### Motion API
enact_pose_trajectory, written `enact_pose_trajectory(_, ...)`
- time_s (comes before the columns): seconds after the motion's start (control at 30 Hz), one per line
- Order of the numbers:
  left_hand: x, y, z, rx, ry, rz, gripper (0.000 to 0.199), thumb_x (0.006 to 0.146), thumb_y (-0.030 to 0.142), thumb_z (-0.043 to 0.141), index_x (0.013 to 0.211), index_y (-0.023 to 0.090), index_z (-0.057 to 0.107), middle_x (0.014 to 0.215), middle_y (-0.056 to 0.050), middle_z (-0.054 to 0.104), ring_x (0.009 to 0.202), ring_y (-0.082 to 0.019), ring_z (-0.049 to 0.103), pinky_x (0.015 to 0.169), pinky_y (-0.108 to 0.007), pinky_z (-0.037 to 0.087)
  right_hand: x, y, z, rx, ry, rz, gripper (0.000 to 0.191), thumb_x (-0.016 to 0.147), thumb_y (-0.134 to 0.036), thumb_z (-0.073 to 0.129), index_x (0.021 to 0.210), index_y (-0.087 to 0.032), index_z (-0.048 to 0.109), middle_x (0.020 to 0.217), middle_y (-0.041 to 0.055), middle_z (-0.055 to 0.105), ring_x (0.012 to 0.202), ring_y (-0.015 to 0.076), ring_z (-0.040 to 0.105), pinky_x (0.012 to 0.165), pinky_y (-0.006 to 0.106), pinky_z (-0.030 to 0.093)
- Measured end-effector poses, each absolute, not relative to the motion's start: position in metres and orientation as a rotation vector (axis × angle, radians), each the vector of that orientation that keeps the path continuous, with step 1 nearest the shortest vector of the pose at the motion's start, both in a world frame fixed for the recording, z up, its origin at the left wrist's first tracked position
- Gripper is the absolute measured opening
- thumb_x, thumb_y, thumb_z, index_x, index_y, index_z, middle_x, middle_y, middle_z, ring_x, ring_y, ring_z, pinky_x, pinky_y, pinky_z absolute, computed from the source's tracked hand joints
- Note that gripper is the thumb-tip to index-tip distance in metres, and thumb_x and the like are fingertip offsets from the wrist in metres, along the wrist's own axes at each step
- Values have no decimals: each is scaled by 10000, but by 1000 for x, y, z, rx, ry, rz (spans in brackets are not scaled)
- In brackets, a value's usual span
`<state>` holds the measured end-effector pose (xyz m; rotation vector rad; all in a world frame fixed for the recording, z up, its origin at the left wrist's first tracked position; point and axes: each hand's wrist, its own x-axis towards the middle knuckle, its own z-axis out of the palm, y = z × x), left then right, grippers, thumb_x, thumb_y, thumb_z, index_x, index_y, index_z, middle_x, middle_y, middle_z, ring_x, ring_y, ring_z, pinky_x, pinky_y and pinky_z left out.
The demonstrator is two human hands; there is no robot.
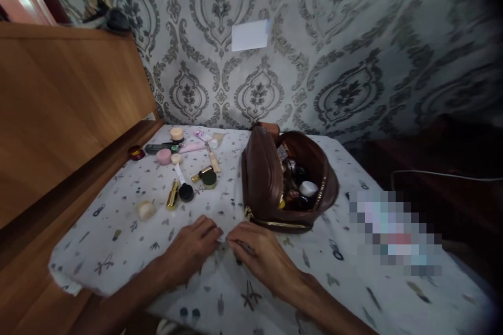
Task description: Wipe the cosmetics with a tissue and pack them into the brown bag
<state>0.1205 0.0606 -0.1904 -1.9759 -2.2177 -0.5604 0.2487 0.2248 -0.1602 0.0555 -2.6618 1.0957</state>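
Observation:
My left hand (194, 243) and my right hand (264, 252) meet low over the patterned cloth, in front of the cosmetics. Both are closed, fingertips pinched close together. A small pale bit shows between them, too small to name. Just beyond my right hand stands a brown makeup bag (262, 178), unzipped, with several jars and bottles inside, among them a white-lidded jar (308, 188). To the left lie a gold tube (172, 195), a black round-ended item (186, 192) with a white handle, a dark green round jar (209, 179) and a round cream-coloured item (145, 210).
Farther back on the cloth (129, 251) are a pink jar (164, 156), a peach-lidded jar (176, 134), a dark green tube (161, 148) and a dark red jar (136, 153). A wooden cabinet (70, 84) borders the left. A blurred-out item (395, 235) lies right.

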Motion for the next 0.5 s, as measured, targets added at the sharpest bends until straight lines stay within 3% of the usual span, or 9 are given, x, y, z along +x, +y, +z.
enact_pose_trajectory(0.13, 82, 49, -183, -1610, -2296, -764, 247, 1000, 302, 383, 982, 190, 603, 942, -68, 635, 871, -190, 617, 763, -306, 525, 228, 211, -173, -168, -2554, 1435, 161, 824, -115, 590, 804, -159, 743, 762, 35, 729, 710, 151, 652, 653, 236, 474)
enact_pose_trajectory(0.27, 34, 42, -180, -1262, -2446, -757, 395, 970, 485, 358, 1025, 180, 602, 1022, -95, 662, 980, -258, 628, 871, -373, 499, 213, 200, -187, -277, -2379, 1705, 149, 807, -163, 616, 787, -142, 762, 719, 27, 733, 671, 140, 644, 610, 213, 461)
enact_pose_trajectory(0.4, 11, 43, -181, -1102, -2623, -580, 512, 946, 527, 296, 1220, 196, 574, 1131, -97, 649, 1018, -284, 631, 851, -394, 499, 207, 195, -205, -294, -2358, 1648, 156, 808, -151, 614, 809, -152, 769, 747, 26, 745, 677, 135, 641, 634, 212, 464)
enact_pose_trajectory(0.5, 8, 46, -187, -1130, -2718, -469, 539, 952, 505, 262, 1293, 212, 559, 1097, -98, 646, 974, -273, 650, 808, -384, 513, 208, 194, -215, -171, -2436, 1489, 184, 785, -88, 608, 842, -151, 771, 819, 41, 762, 731, 141, 662, 704, 213, 475)
